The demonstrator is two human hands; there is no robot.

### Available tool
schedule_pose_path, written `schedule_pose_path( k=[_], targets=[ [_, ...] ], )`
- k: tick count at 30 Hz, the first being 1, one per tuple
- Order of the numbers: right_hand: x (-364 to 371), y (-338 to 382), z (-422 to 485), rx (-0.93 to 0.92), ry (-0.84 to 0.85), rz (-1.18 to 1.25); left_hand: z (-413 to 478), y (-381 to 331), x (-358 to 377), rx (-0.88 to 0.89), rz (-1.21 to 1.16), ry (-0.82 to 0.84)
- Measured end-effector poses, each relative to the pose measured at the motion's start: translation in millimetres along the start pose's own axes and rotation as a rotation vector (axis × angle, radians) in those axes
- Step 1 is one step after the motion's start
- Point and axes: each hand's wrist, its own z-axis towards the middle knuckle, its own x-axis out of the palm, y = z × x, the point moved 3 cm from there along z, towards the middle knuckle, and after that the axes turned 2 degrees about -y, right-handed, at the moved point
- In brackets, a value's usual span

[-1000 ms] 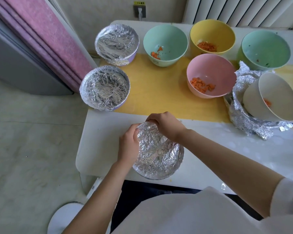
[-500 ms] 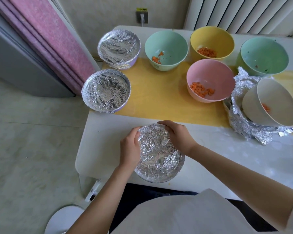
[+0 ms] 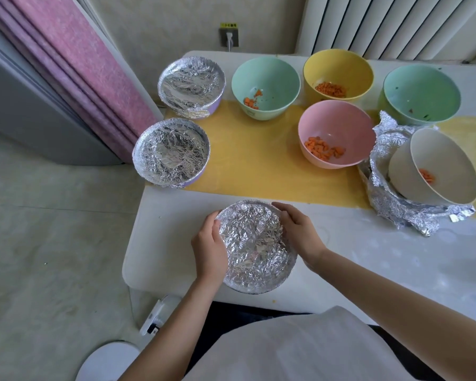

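The left hand (image 3: 209, 247) cups the left rim of the foil-covered bowl (image 3: 254, 246), fingers curled down its side and the thumb on the foil edge. The right hand (image 3: 300, 233) curves round the far right rim in the same way, so the bowl sits clamped between the two. The fingertips are hidden under the rim, so they may be pressing the foil flat. The bowl stands on the white table (image 3: 368, 257) near its front edge, well apart from the yellow mat (image 3: 253, 158). A second ago the right hand sat bunched over the far rim. It has since slid round to the right side, while the left hand has stayed put.
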Motion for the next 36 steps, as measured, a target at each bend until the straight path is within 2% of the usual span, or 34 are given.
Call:
schedule_pose_path(
  k=[9,14,28,33,36],
  targets=[
    [-0.6,-0.1,2.4,0.061,-0.008,0.052,-4.5,-0.5,0.2,-0.068,-0.022,-0.109],
    [-4.7,2.4,2.8,-0.006,-0.026,-0.114,-2.5,-2.8,3.1,-0.138,-0.077,-0.177],
    [-20.4,16.9,16.2,-0.07,-0.089,-0.255,21.3,-26.1,14.4,-0.175,-0.152,-0.261],
    [-17.9,11.5,34.2,-0.061,-0.163,-0.08,35.2,-43.6,21.9,-0.167,-0.198,-0.289],
    [-20.0,17.9,40.0,-0.094,-0.208,-0.076,39.8,-50.4,25.2,-0.146,-0.184,-0.281]
  ],
)
